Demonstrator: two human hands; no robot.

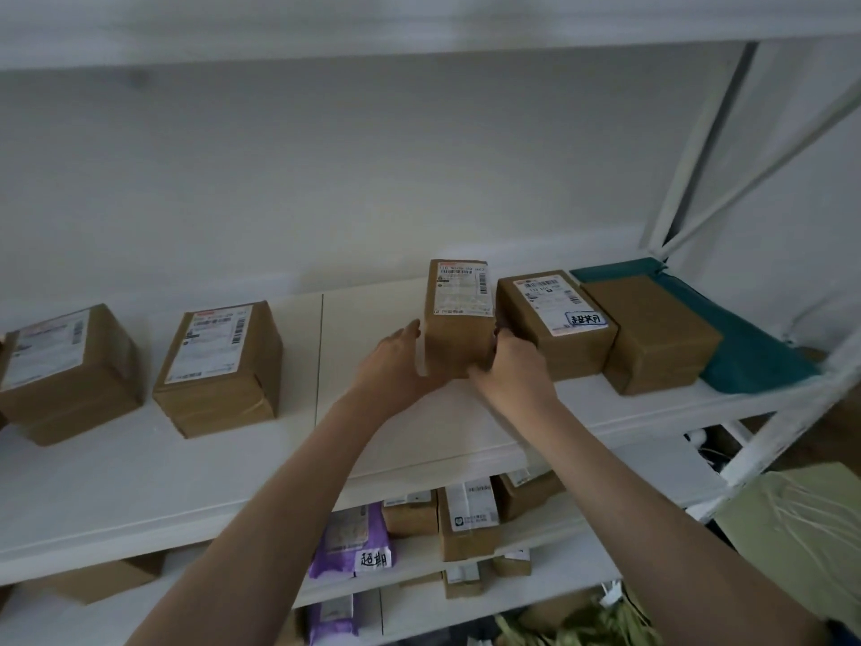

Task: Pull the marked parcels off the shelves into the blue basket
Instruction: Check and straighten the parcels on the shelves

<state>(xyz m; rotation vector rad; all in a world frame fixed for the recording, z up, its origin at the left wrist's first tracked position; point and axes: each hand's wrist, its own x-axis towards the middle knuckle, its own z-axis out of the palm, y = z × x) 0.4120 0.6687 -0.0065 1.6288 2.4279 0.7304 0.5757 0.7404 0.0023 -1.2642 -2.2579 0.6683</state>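
Observation:
A small brown cardboard parcel (459,314) with a white shipping label stands on the white upper shelf (233,459), between my two hands. My left hand (396,361) lies against its left side with straight fingers. My right hand (512,366) grips its right lower corner, fingers curled between it and the neighbouring parcel. That neighbour, a brown box (554,319), carries a handwritten marker tag on its label. The blue basket is not in view.
Two more brown boxes (219,366) (70,370) sit at the left of the shelf. A plain box (652,338) and a teal bag (745,352) lie at the right by the white frame post (792,421). Lower shelves hold boxes and a purple bag (349,543) with a handwritten tag.

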